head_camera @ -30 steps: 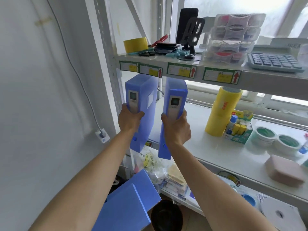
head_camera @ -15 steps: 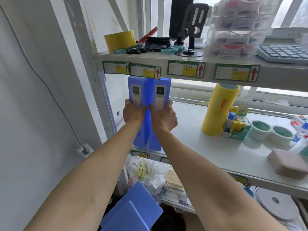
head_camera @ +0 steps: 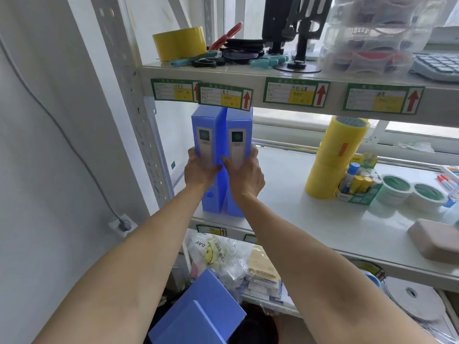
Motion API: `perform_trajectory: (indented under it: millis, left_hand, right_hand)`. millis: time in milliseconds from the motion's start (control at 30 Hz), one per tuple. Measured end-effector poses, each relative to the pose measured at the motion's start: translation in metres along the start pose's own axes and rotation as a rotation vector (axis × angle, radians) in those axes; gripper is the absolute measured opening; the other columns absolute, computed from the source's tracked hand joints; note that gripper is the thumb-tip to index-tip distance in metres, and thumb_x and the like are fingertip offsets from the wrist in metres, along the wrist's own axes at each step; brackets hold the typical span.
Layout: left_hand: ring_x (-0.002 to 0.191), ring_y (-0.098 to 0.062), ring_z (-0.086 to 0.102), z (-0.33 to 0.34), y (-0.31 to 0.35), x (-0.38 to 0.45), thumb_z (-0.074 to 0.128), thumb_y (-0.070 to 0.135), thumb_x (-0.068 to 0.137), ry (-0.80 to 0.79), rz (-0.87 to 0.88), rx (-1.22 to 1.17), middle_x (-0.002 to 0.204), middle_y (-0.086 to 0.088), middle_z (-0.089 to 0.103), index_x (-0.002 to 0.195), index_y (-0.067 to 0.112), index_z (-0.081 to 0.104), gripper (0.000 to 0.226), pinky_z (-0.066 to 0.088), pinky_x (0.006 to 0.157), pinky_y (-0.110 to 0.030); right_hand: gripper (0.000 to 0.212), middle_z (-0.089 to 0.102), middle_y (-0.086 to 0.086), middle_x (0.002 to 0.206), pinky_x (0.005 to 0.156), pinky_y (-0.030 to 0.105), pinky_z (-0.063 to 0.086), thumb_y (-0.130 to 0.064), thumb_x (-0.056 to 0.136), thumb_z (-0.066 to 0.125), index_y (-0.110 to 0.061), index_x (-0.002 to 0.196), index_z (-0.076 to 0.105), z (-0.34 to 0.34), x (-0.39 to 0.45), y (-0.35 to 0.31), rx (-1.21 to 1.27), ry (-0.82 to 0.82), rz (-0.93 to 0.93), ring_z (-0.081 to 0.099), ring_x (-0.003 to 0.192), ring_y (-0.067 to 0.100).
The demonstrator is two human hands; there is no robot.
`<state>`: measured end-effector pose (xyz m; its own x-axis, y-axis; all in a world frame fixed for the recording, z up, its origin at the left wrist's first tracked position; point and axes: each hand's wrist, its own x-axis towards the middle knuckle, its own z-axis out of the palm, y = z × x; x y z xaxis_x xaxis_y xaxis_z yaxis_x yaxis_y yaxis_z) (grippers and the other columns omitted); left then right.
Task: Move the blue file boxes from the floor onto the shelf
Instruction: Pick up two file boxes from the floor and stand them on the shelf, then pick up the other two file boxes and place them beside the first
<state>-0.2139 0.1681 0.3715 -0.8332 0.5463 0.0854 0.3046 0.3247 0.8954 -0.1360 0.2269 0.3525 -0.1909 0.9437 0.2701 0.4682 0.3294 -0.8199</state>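
Two blue file boxes stand upright side by side at the left end of the white middle shelf (head_camera: pixel 310 219), spines toward me. My left hand (head_camera: pixel 200 171) grips the left file box (head_camera: pixel 205 127) around its spine. The right file box (head_camera: pixel 238 125) is held the same way by my right hand (head_camera: pixel 244 176). The two boxes touch each other, and their tops reach just under the upper shelf. More blue file boxes (head_camera: pixel 198 316) lie low down by the floor, between my forearms.
A stack of yellow tape rolls (head_camera: pixel 335 157), a glue box (head_camera: pixel 357 187) and two green-lidded tubs (head_camera: pixel 409 192) sit to the right on the same shelf. A beige block (head_camera: pixel 434 242) lies near its front edge. The shelf post (head_camera: pixel 139 120) stands left of the boxes.
Both hands carried the two boxes, apart and in front of the shelf edge a second ago, together and onto the left end of the shelf, where they now stand upright.
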Motion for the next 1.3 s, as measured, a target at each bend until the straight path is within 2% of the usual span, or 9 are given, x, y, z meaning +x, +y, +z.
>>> perform_trajectory:
  millis: [233,333,433,600,867,967,1133,1200,1300]
  left_hand:
    - [0.131,-0.028,0.049,-0.005,-0.030,-0.012,0.078,0.028,0.077,0.011,0.026,0.002,0.146,-0.013,0.045,0.147,0.010,0.026,0.089,0.044,0.099,-0.036]
    - [0.101,-0.024,0.062,-0.011,-0.056,-0.047,0.070,0.024,0.083,0.250,0.117,-0.073,0.120,-0.011,0.059,0.128,0.007,0.045,0.054,0.053,0.090,-0.038]
    - [0.077,-0.016,0.058,-0.012,-0.102,-0.093,0.055,0.016,0.087,0.396,0.285,-0.057,0.098,-0.010,0.064,0.110,0.003,0.054,0.026,0.050,0.073,-0.018]
    - [0.084,-0.023,0.055,0.012,-0.215,-0.181,0.053,0.015,0.091,0.256,0.182,0.065,0.097,-0.005,0.057,0.110,0.013,0.053,0.019,0.051,0.076,-0.040]
    - [0.127,-0.028,0.046,0.073,-0.354,-0.303,0.062,0.037,0.089,-0.076,-0.175,0.563,0.140,-0.008,0.044,0.141,0.012,0.038,0.062,0.045,0.096,-0.044]
    - [0.135,-0.031,0.041,0.096,-0.391,-0.327,0.066,0.038,0.086,-0.147,-0.199,0.666,0.146,-0.012,0.039,0.144,0.008,0.034,0.073,0.040,0.104,-0.044]
    - [0.141,-0.031,0.036,0.130,-0.443,-0.346,0.071,0.043,0.081,-0.192,-0.211,0.794,0.154,-0.014,0.030,0.147,0.011,0.028,0.085,0.029,0.116,-0.048]
    - [0.142,-0.032,0.034,0.142,-0.462,-0.352,0.074,0.043,0.078,-0.178,-0.231,0.832,0.157,-0.015,0.026,0.148,0.012,0.025,0.091,0.025,0.118,-0.051]
    - [0.145,-0.033,0.029,0.155,-0.488,-0.364,0.079,0.044,0.071,-0.119,-0.277,0.891,0.159,-0.018,0.020,0.150,0.010,0.022,0.104,0.016,0.120,-0.052]
  right_hand:
    - [0.080,0.056,0.005,0.138,0.087,0.038,0.049,-0.050,0.084,0.069,-0.019,0.148,0.033,-0.011,-0.008,0.012,0.102,-0.024,0.038,0.059,0.121,0.026]
    - [0.068,0.056,0.002,0.134,0.092,0.040,0.050,-0.048,0.086,0.069,-0.017,0.141,0.043,-0.026,-0.029,0.029,0.140,0.102,-0.007,0.058,0.116,0.020]
    - [0.031,0.061,-0.002,0.100,0.075,0.035,0.050,-0.039,0.093,0.063,-0.017,0.114,0.056,-0.035,-0.071,0.056,0.229,0.182,-0.164,0.057,0.081,0.013]
    - [0.009,0.063,-0.004,0.086,0.065,0.036,0.051,-0.028,0.098,0.055,-0.020,0.099,0.058,-0.015,-0.154,0.145,0.183,-0.143,-0.135,0.059,0.073,0.014]
    - [0.035,0.067,0.008,0.101,0.067,0.033,0.041,-0.031,0.102,0.043,-0.005,0.117,0.060,0.030,-0.224,0.302,-0.261,-0.787,0.287,0.063,0.088,0.026]
    - [0.029,0.055,0.007,0.079,0.065,0.035,0.035,-0.028,0.102,0.040,-0.005,0.093,0.055,0.049,-0.238,0.341,-0.317,-0.889,0.319,0.055,0.073,0.027]
    - [0.024,0.038,0.000,0.067,0.064,0.032,0.036,-0.031,0.103,0.040,-0.010,0.091,0.046,0.090,-0.253,0.395,-0.372,-0.959,0.385,0.033,0.056,0.012]
    - [0.026,0.046,0.005,0.074,0.060,0.033,0.035,-0.032,0.101,0.041,-0.008,0.091,0.047,0.107,-0.259,0.416,-0.318,-0.968,0.501,0.043,0.062,0.019]
    - [0.059,0.058,0.015,0.111,0.082,0.039,0.045,-0.045,0.100,0.044,0.003,0.135,0.043,0.130,-0.267,0.444,-0.224,-0.978,0.711,0.057,0.101,0.033]
